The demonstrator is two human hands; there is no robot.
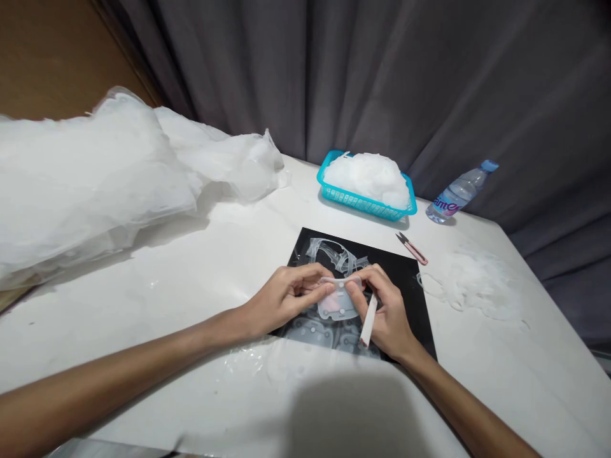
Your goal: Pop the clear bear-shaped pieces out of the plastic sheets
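Note:
A small translucent, greyish flat piece (pixel 341 305) with little round studs is held up between my two hands over a black board (pixel 413 292). My left hand (pixel 298 292) pinches its left edge between thumb and fingers. On the opposite edge, my right hand (pixel 384 308) grips it with thumb and forefinger. A white stick-like tool (pixel 368 321) is also tucked in the right hand, slanting down. Similar clear pieces (pixel 312 332) lie on the board below, partly hidden by the hands. Crumpled clear strips (pixel 334 253) rest beyond the fingers.
A blue basket (pixel 367 205) heaped with white fluffy material (pixel 367 175) stands at the back. To its right are a water bottle (pixel 461 191) and small thread snips (pixel 411 248). Loose clear scraps (pixel 487 283) lie on the right. Large white bags (pixel 95 172) fill the left.

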